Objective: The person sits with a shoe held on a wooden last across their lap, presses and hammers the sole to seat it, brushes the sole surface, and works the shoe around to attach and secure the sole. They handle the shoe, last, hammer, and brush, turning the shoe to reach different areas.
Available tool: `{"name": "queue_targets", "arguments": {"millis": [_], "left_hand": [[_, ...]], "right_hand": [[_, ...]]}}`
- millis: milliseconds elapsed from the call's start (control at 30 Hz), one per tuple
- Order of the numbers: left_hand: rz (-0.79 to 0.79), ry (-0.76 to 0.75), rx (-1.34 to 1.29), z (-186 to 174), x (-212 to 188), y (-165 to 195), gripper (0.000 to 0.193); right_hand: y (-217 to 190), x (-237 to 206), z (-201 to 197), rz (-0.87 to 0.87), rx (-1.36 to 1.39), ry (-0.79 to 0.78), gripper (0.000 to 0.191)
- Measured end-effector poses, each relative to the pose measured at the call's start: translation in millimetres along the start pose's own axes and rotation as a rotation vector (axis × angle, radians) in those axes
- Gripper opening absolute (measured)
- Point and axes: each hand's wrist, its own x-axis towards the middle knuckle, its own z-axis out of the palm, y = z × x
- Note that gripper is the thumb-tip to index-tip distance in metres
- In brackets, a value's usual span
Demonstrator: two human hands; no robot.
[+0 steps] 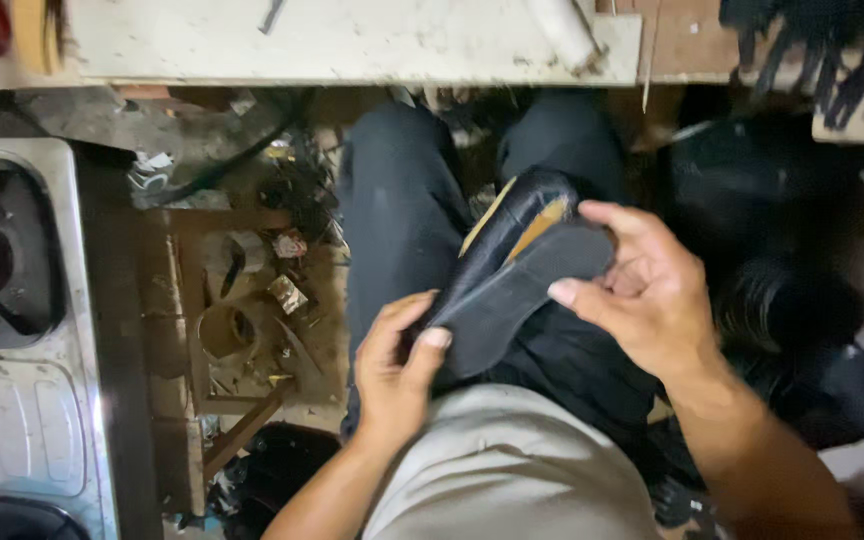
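Note:
A black shoe sole piece (512, 280) with a tan inner edge lies across my lap, above my dark trousers. My left hand (397, 365) grips its near end, thumb pressed on the flat black face. My right hand (647, 290) holds the far right edge, fingers curled over it and thumb on top. The piece is tilted, its far end pointing toward the workbench.
A pale, scuffed workbench edge (352, 45) runs across the top. A metal fan housing (12, 300) sits at the left. Scraps and a wooden frame (242, 330) litter the floor. Black strips (822, 50) hang at the top right, with dark items (812, 330) beside my right knee.

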Motion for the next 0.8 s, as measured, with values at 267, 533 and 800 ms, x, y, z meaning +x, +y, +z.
{"name": "queue_targets", "arguments": {"millis": [267,533,800], "left_hand": [[-0.231,-0.444,0.551,5.5,50.3,26.8,0.048],[-0.070,-0.309,0.171,5.7,113.8,44.5,0.036],[-0.236,-0.345,0.136,21.4,132.5,37.0,0.027]], "right_hand": [[57.4,45.6,-5.0,0.011,0.175,-0.054,0.032],[46.3,39.1,6.0,0.067,0.052,-0.041,0.035],[37.0,32.3,16.4,-0.123,-0.101,0.068,0.034]]}}
